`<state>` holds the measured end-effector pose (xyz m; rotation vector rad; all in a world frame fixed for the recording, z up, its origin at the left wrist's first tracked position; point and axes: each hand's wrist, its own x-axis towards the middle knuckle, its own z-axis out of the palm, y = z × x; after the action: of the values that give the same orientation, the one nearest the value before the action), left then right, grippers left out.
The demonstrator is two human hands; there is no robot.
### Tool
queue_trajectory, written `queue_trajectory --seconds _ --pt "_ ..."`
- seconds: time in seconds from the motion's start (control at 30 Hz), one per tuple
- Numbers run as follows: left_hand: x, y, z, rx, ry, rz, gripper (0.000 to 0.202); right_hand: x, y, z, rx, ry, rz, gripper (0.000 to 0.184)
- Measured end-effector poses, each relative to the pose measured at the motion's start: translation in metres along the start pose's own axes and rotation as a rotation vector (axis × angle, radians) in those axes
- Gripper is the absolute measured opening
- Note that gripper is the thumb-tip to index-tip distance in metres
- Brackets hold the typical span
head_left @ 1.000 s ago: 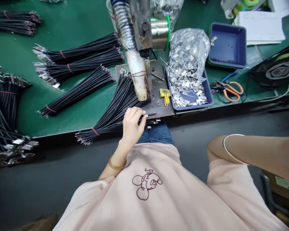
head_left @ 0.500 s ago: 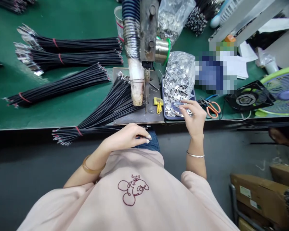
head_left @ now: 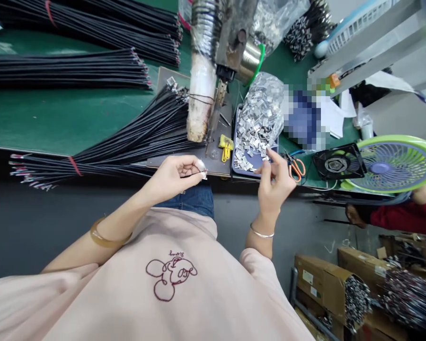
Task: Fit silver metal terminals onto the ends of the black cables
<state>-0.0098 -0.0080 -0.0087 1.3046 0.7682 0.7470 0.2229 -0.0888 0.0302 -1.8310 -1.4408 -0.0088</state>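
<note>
My left hand (head_left: 173, 176) is closed in a pinch on the end of a thin black wire at the bench's front edge, just in front of the dark work plate (head_left: 184, 166). The wire comes from a fanned bundle of black wires (head_left: 135, 137) tied with a red band. My right hand (head_left: 274, 182) is closed, fingertips pinching a small silver metal clip at the front of the blue tray (head_left: 257, 161) of metal clips. A soldering machine head (head_left: 218, 57) hangs over the plate between my hands.
More bundles of black wires (head_left: 67, 68) lie on the green bench. Orange-handled scissors (head_left: 297, 168), a small black fan (head_left: 335, 163), a green fan (head_left: 390, 166) and a solder spool (head_left: 250, 59) stand right. Another person's red sleeve (head_left: 394, 215) shows at right; cardboard boxes (head_left: 326, 279) sit below.
My right hand came into view, reached into the clip tray and now lifts a clip in its fingertips. My left hand drew a wire end back from the plate. The view swung right.
</note>
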Motion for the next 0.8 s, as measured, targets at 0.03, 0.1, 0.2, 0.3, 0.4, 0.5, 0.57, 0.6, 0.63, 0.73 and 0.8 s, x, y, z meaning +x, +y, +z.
queue_trajectory --seconds 0.03,0.1,0.2,0.3,0.4,0.5,0.57,0.6,0.63,0.73,0.8 --pt "0.000 0.001 0.001 0.001 0.026 0.004 0.014 0.004 0.006 0.006 -0.027 -0.013 0.048 0.026" --pt "-0.001 0.003 0.002 0.013 0.037 0.011 0.012 0.012 0.016 0.017 -0.093 -0.088 0.086 0.020" --pt "-0.002 0.004 0.003 0.036 0.008 0.019 0.010 0.023 0.027 0.024 -0.206 -0.241 0.029 0.014" --pt "-0.001 0.003 0.002 0.029 0.001 0.023 0.010 0.033 0.032 0.025 -0.257 -0.362 -0.012 0.013" --pt "0.000 0.003 0.001 -0.031 0.032 0.007 0.011 0.044 0.037 0.026 -0.258 -0.438 -0.016 0.015" --pt "0.001 0.003 0.001 -0.086 0.060 -0.002 0.012 0.051 0.042 0.028 -0.201 -0.485 -0.013 0.018" --pt "0.001 0.003 0.000 -0.115 0.066 -0.011 0.013 0.053 0.044 0.030 -0.144 -0.491 -0.012 0.019" --pt "0.001 0.003 0.000 -0.126 0.068 -0.018 0.013 0.052 0.045 0.030 -0.123 -0.485 -0.013 0.020" --pt "0.001 0.003 0.000 -0.134 0.067 -0.022 0.014 0.050 0.045 0.031 -0.111 -0.476 -0.016 0.020" --pt "0.001 0.004 -0.001 -0.130 0.058 -0.023 0.012 0.042 0.044 0.030 -0.090 -0.379 -0.011 0.019" --pt "0.001 0.005 -0.002 -0.113 0.043 -0.015 0.010 0.033 0.040 0.029 -0.070 -0.242 0.006 0.018"
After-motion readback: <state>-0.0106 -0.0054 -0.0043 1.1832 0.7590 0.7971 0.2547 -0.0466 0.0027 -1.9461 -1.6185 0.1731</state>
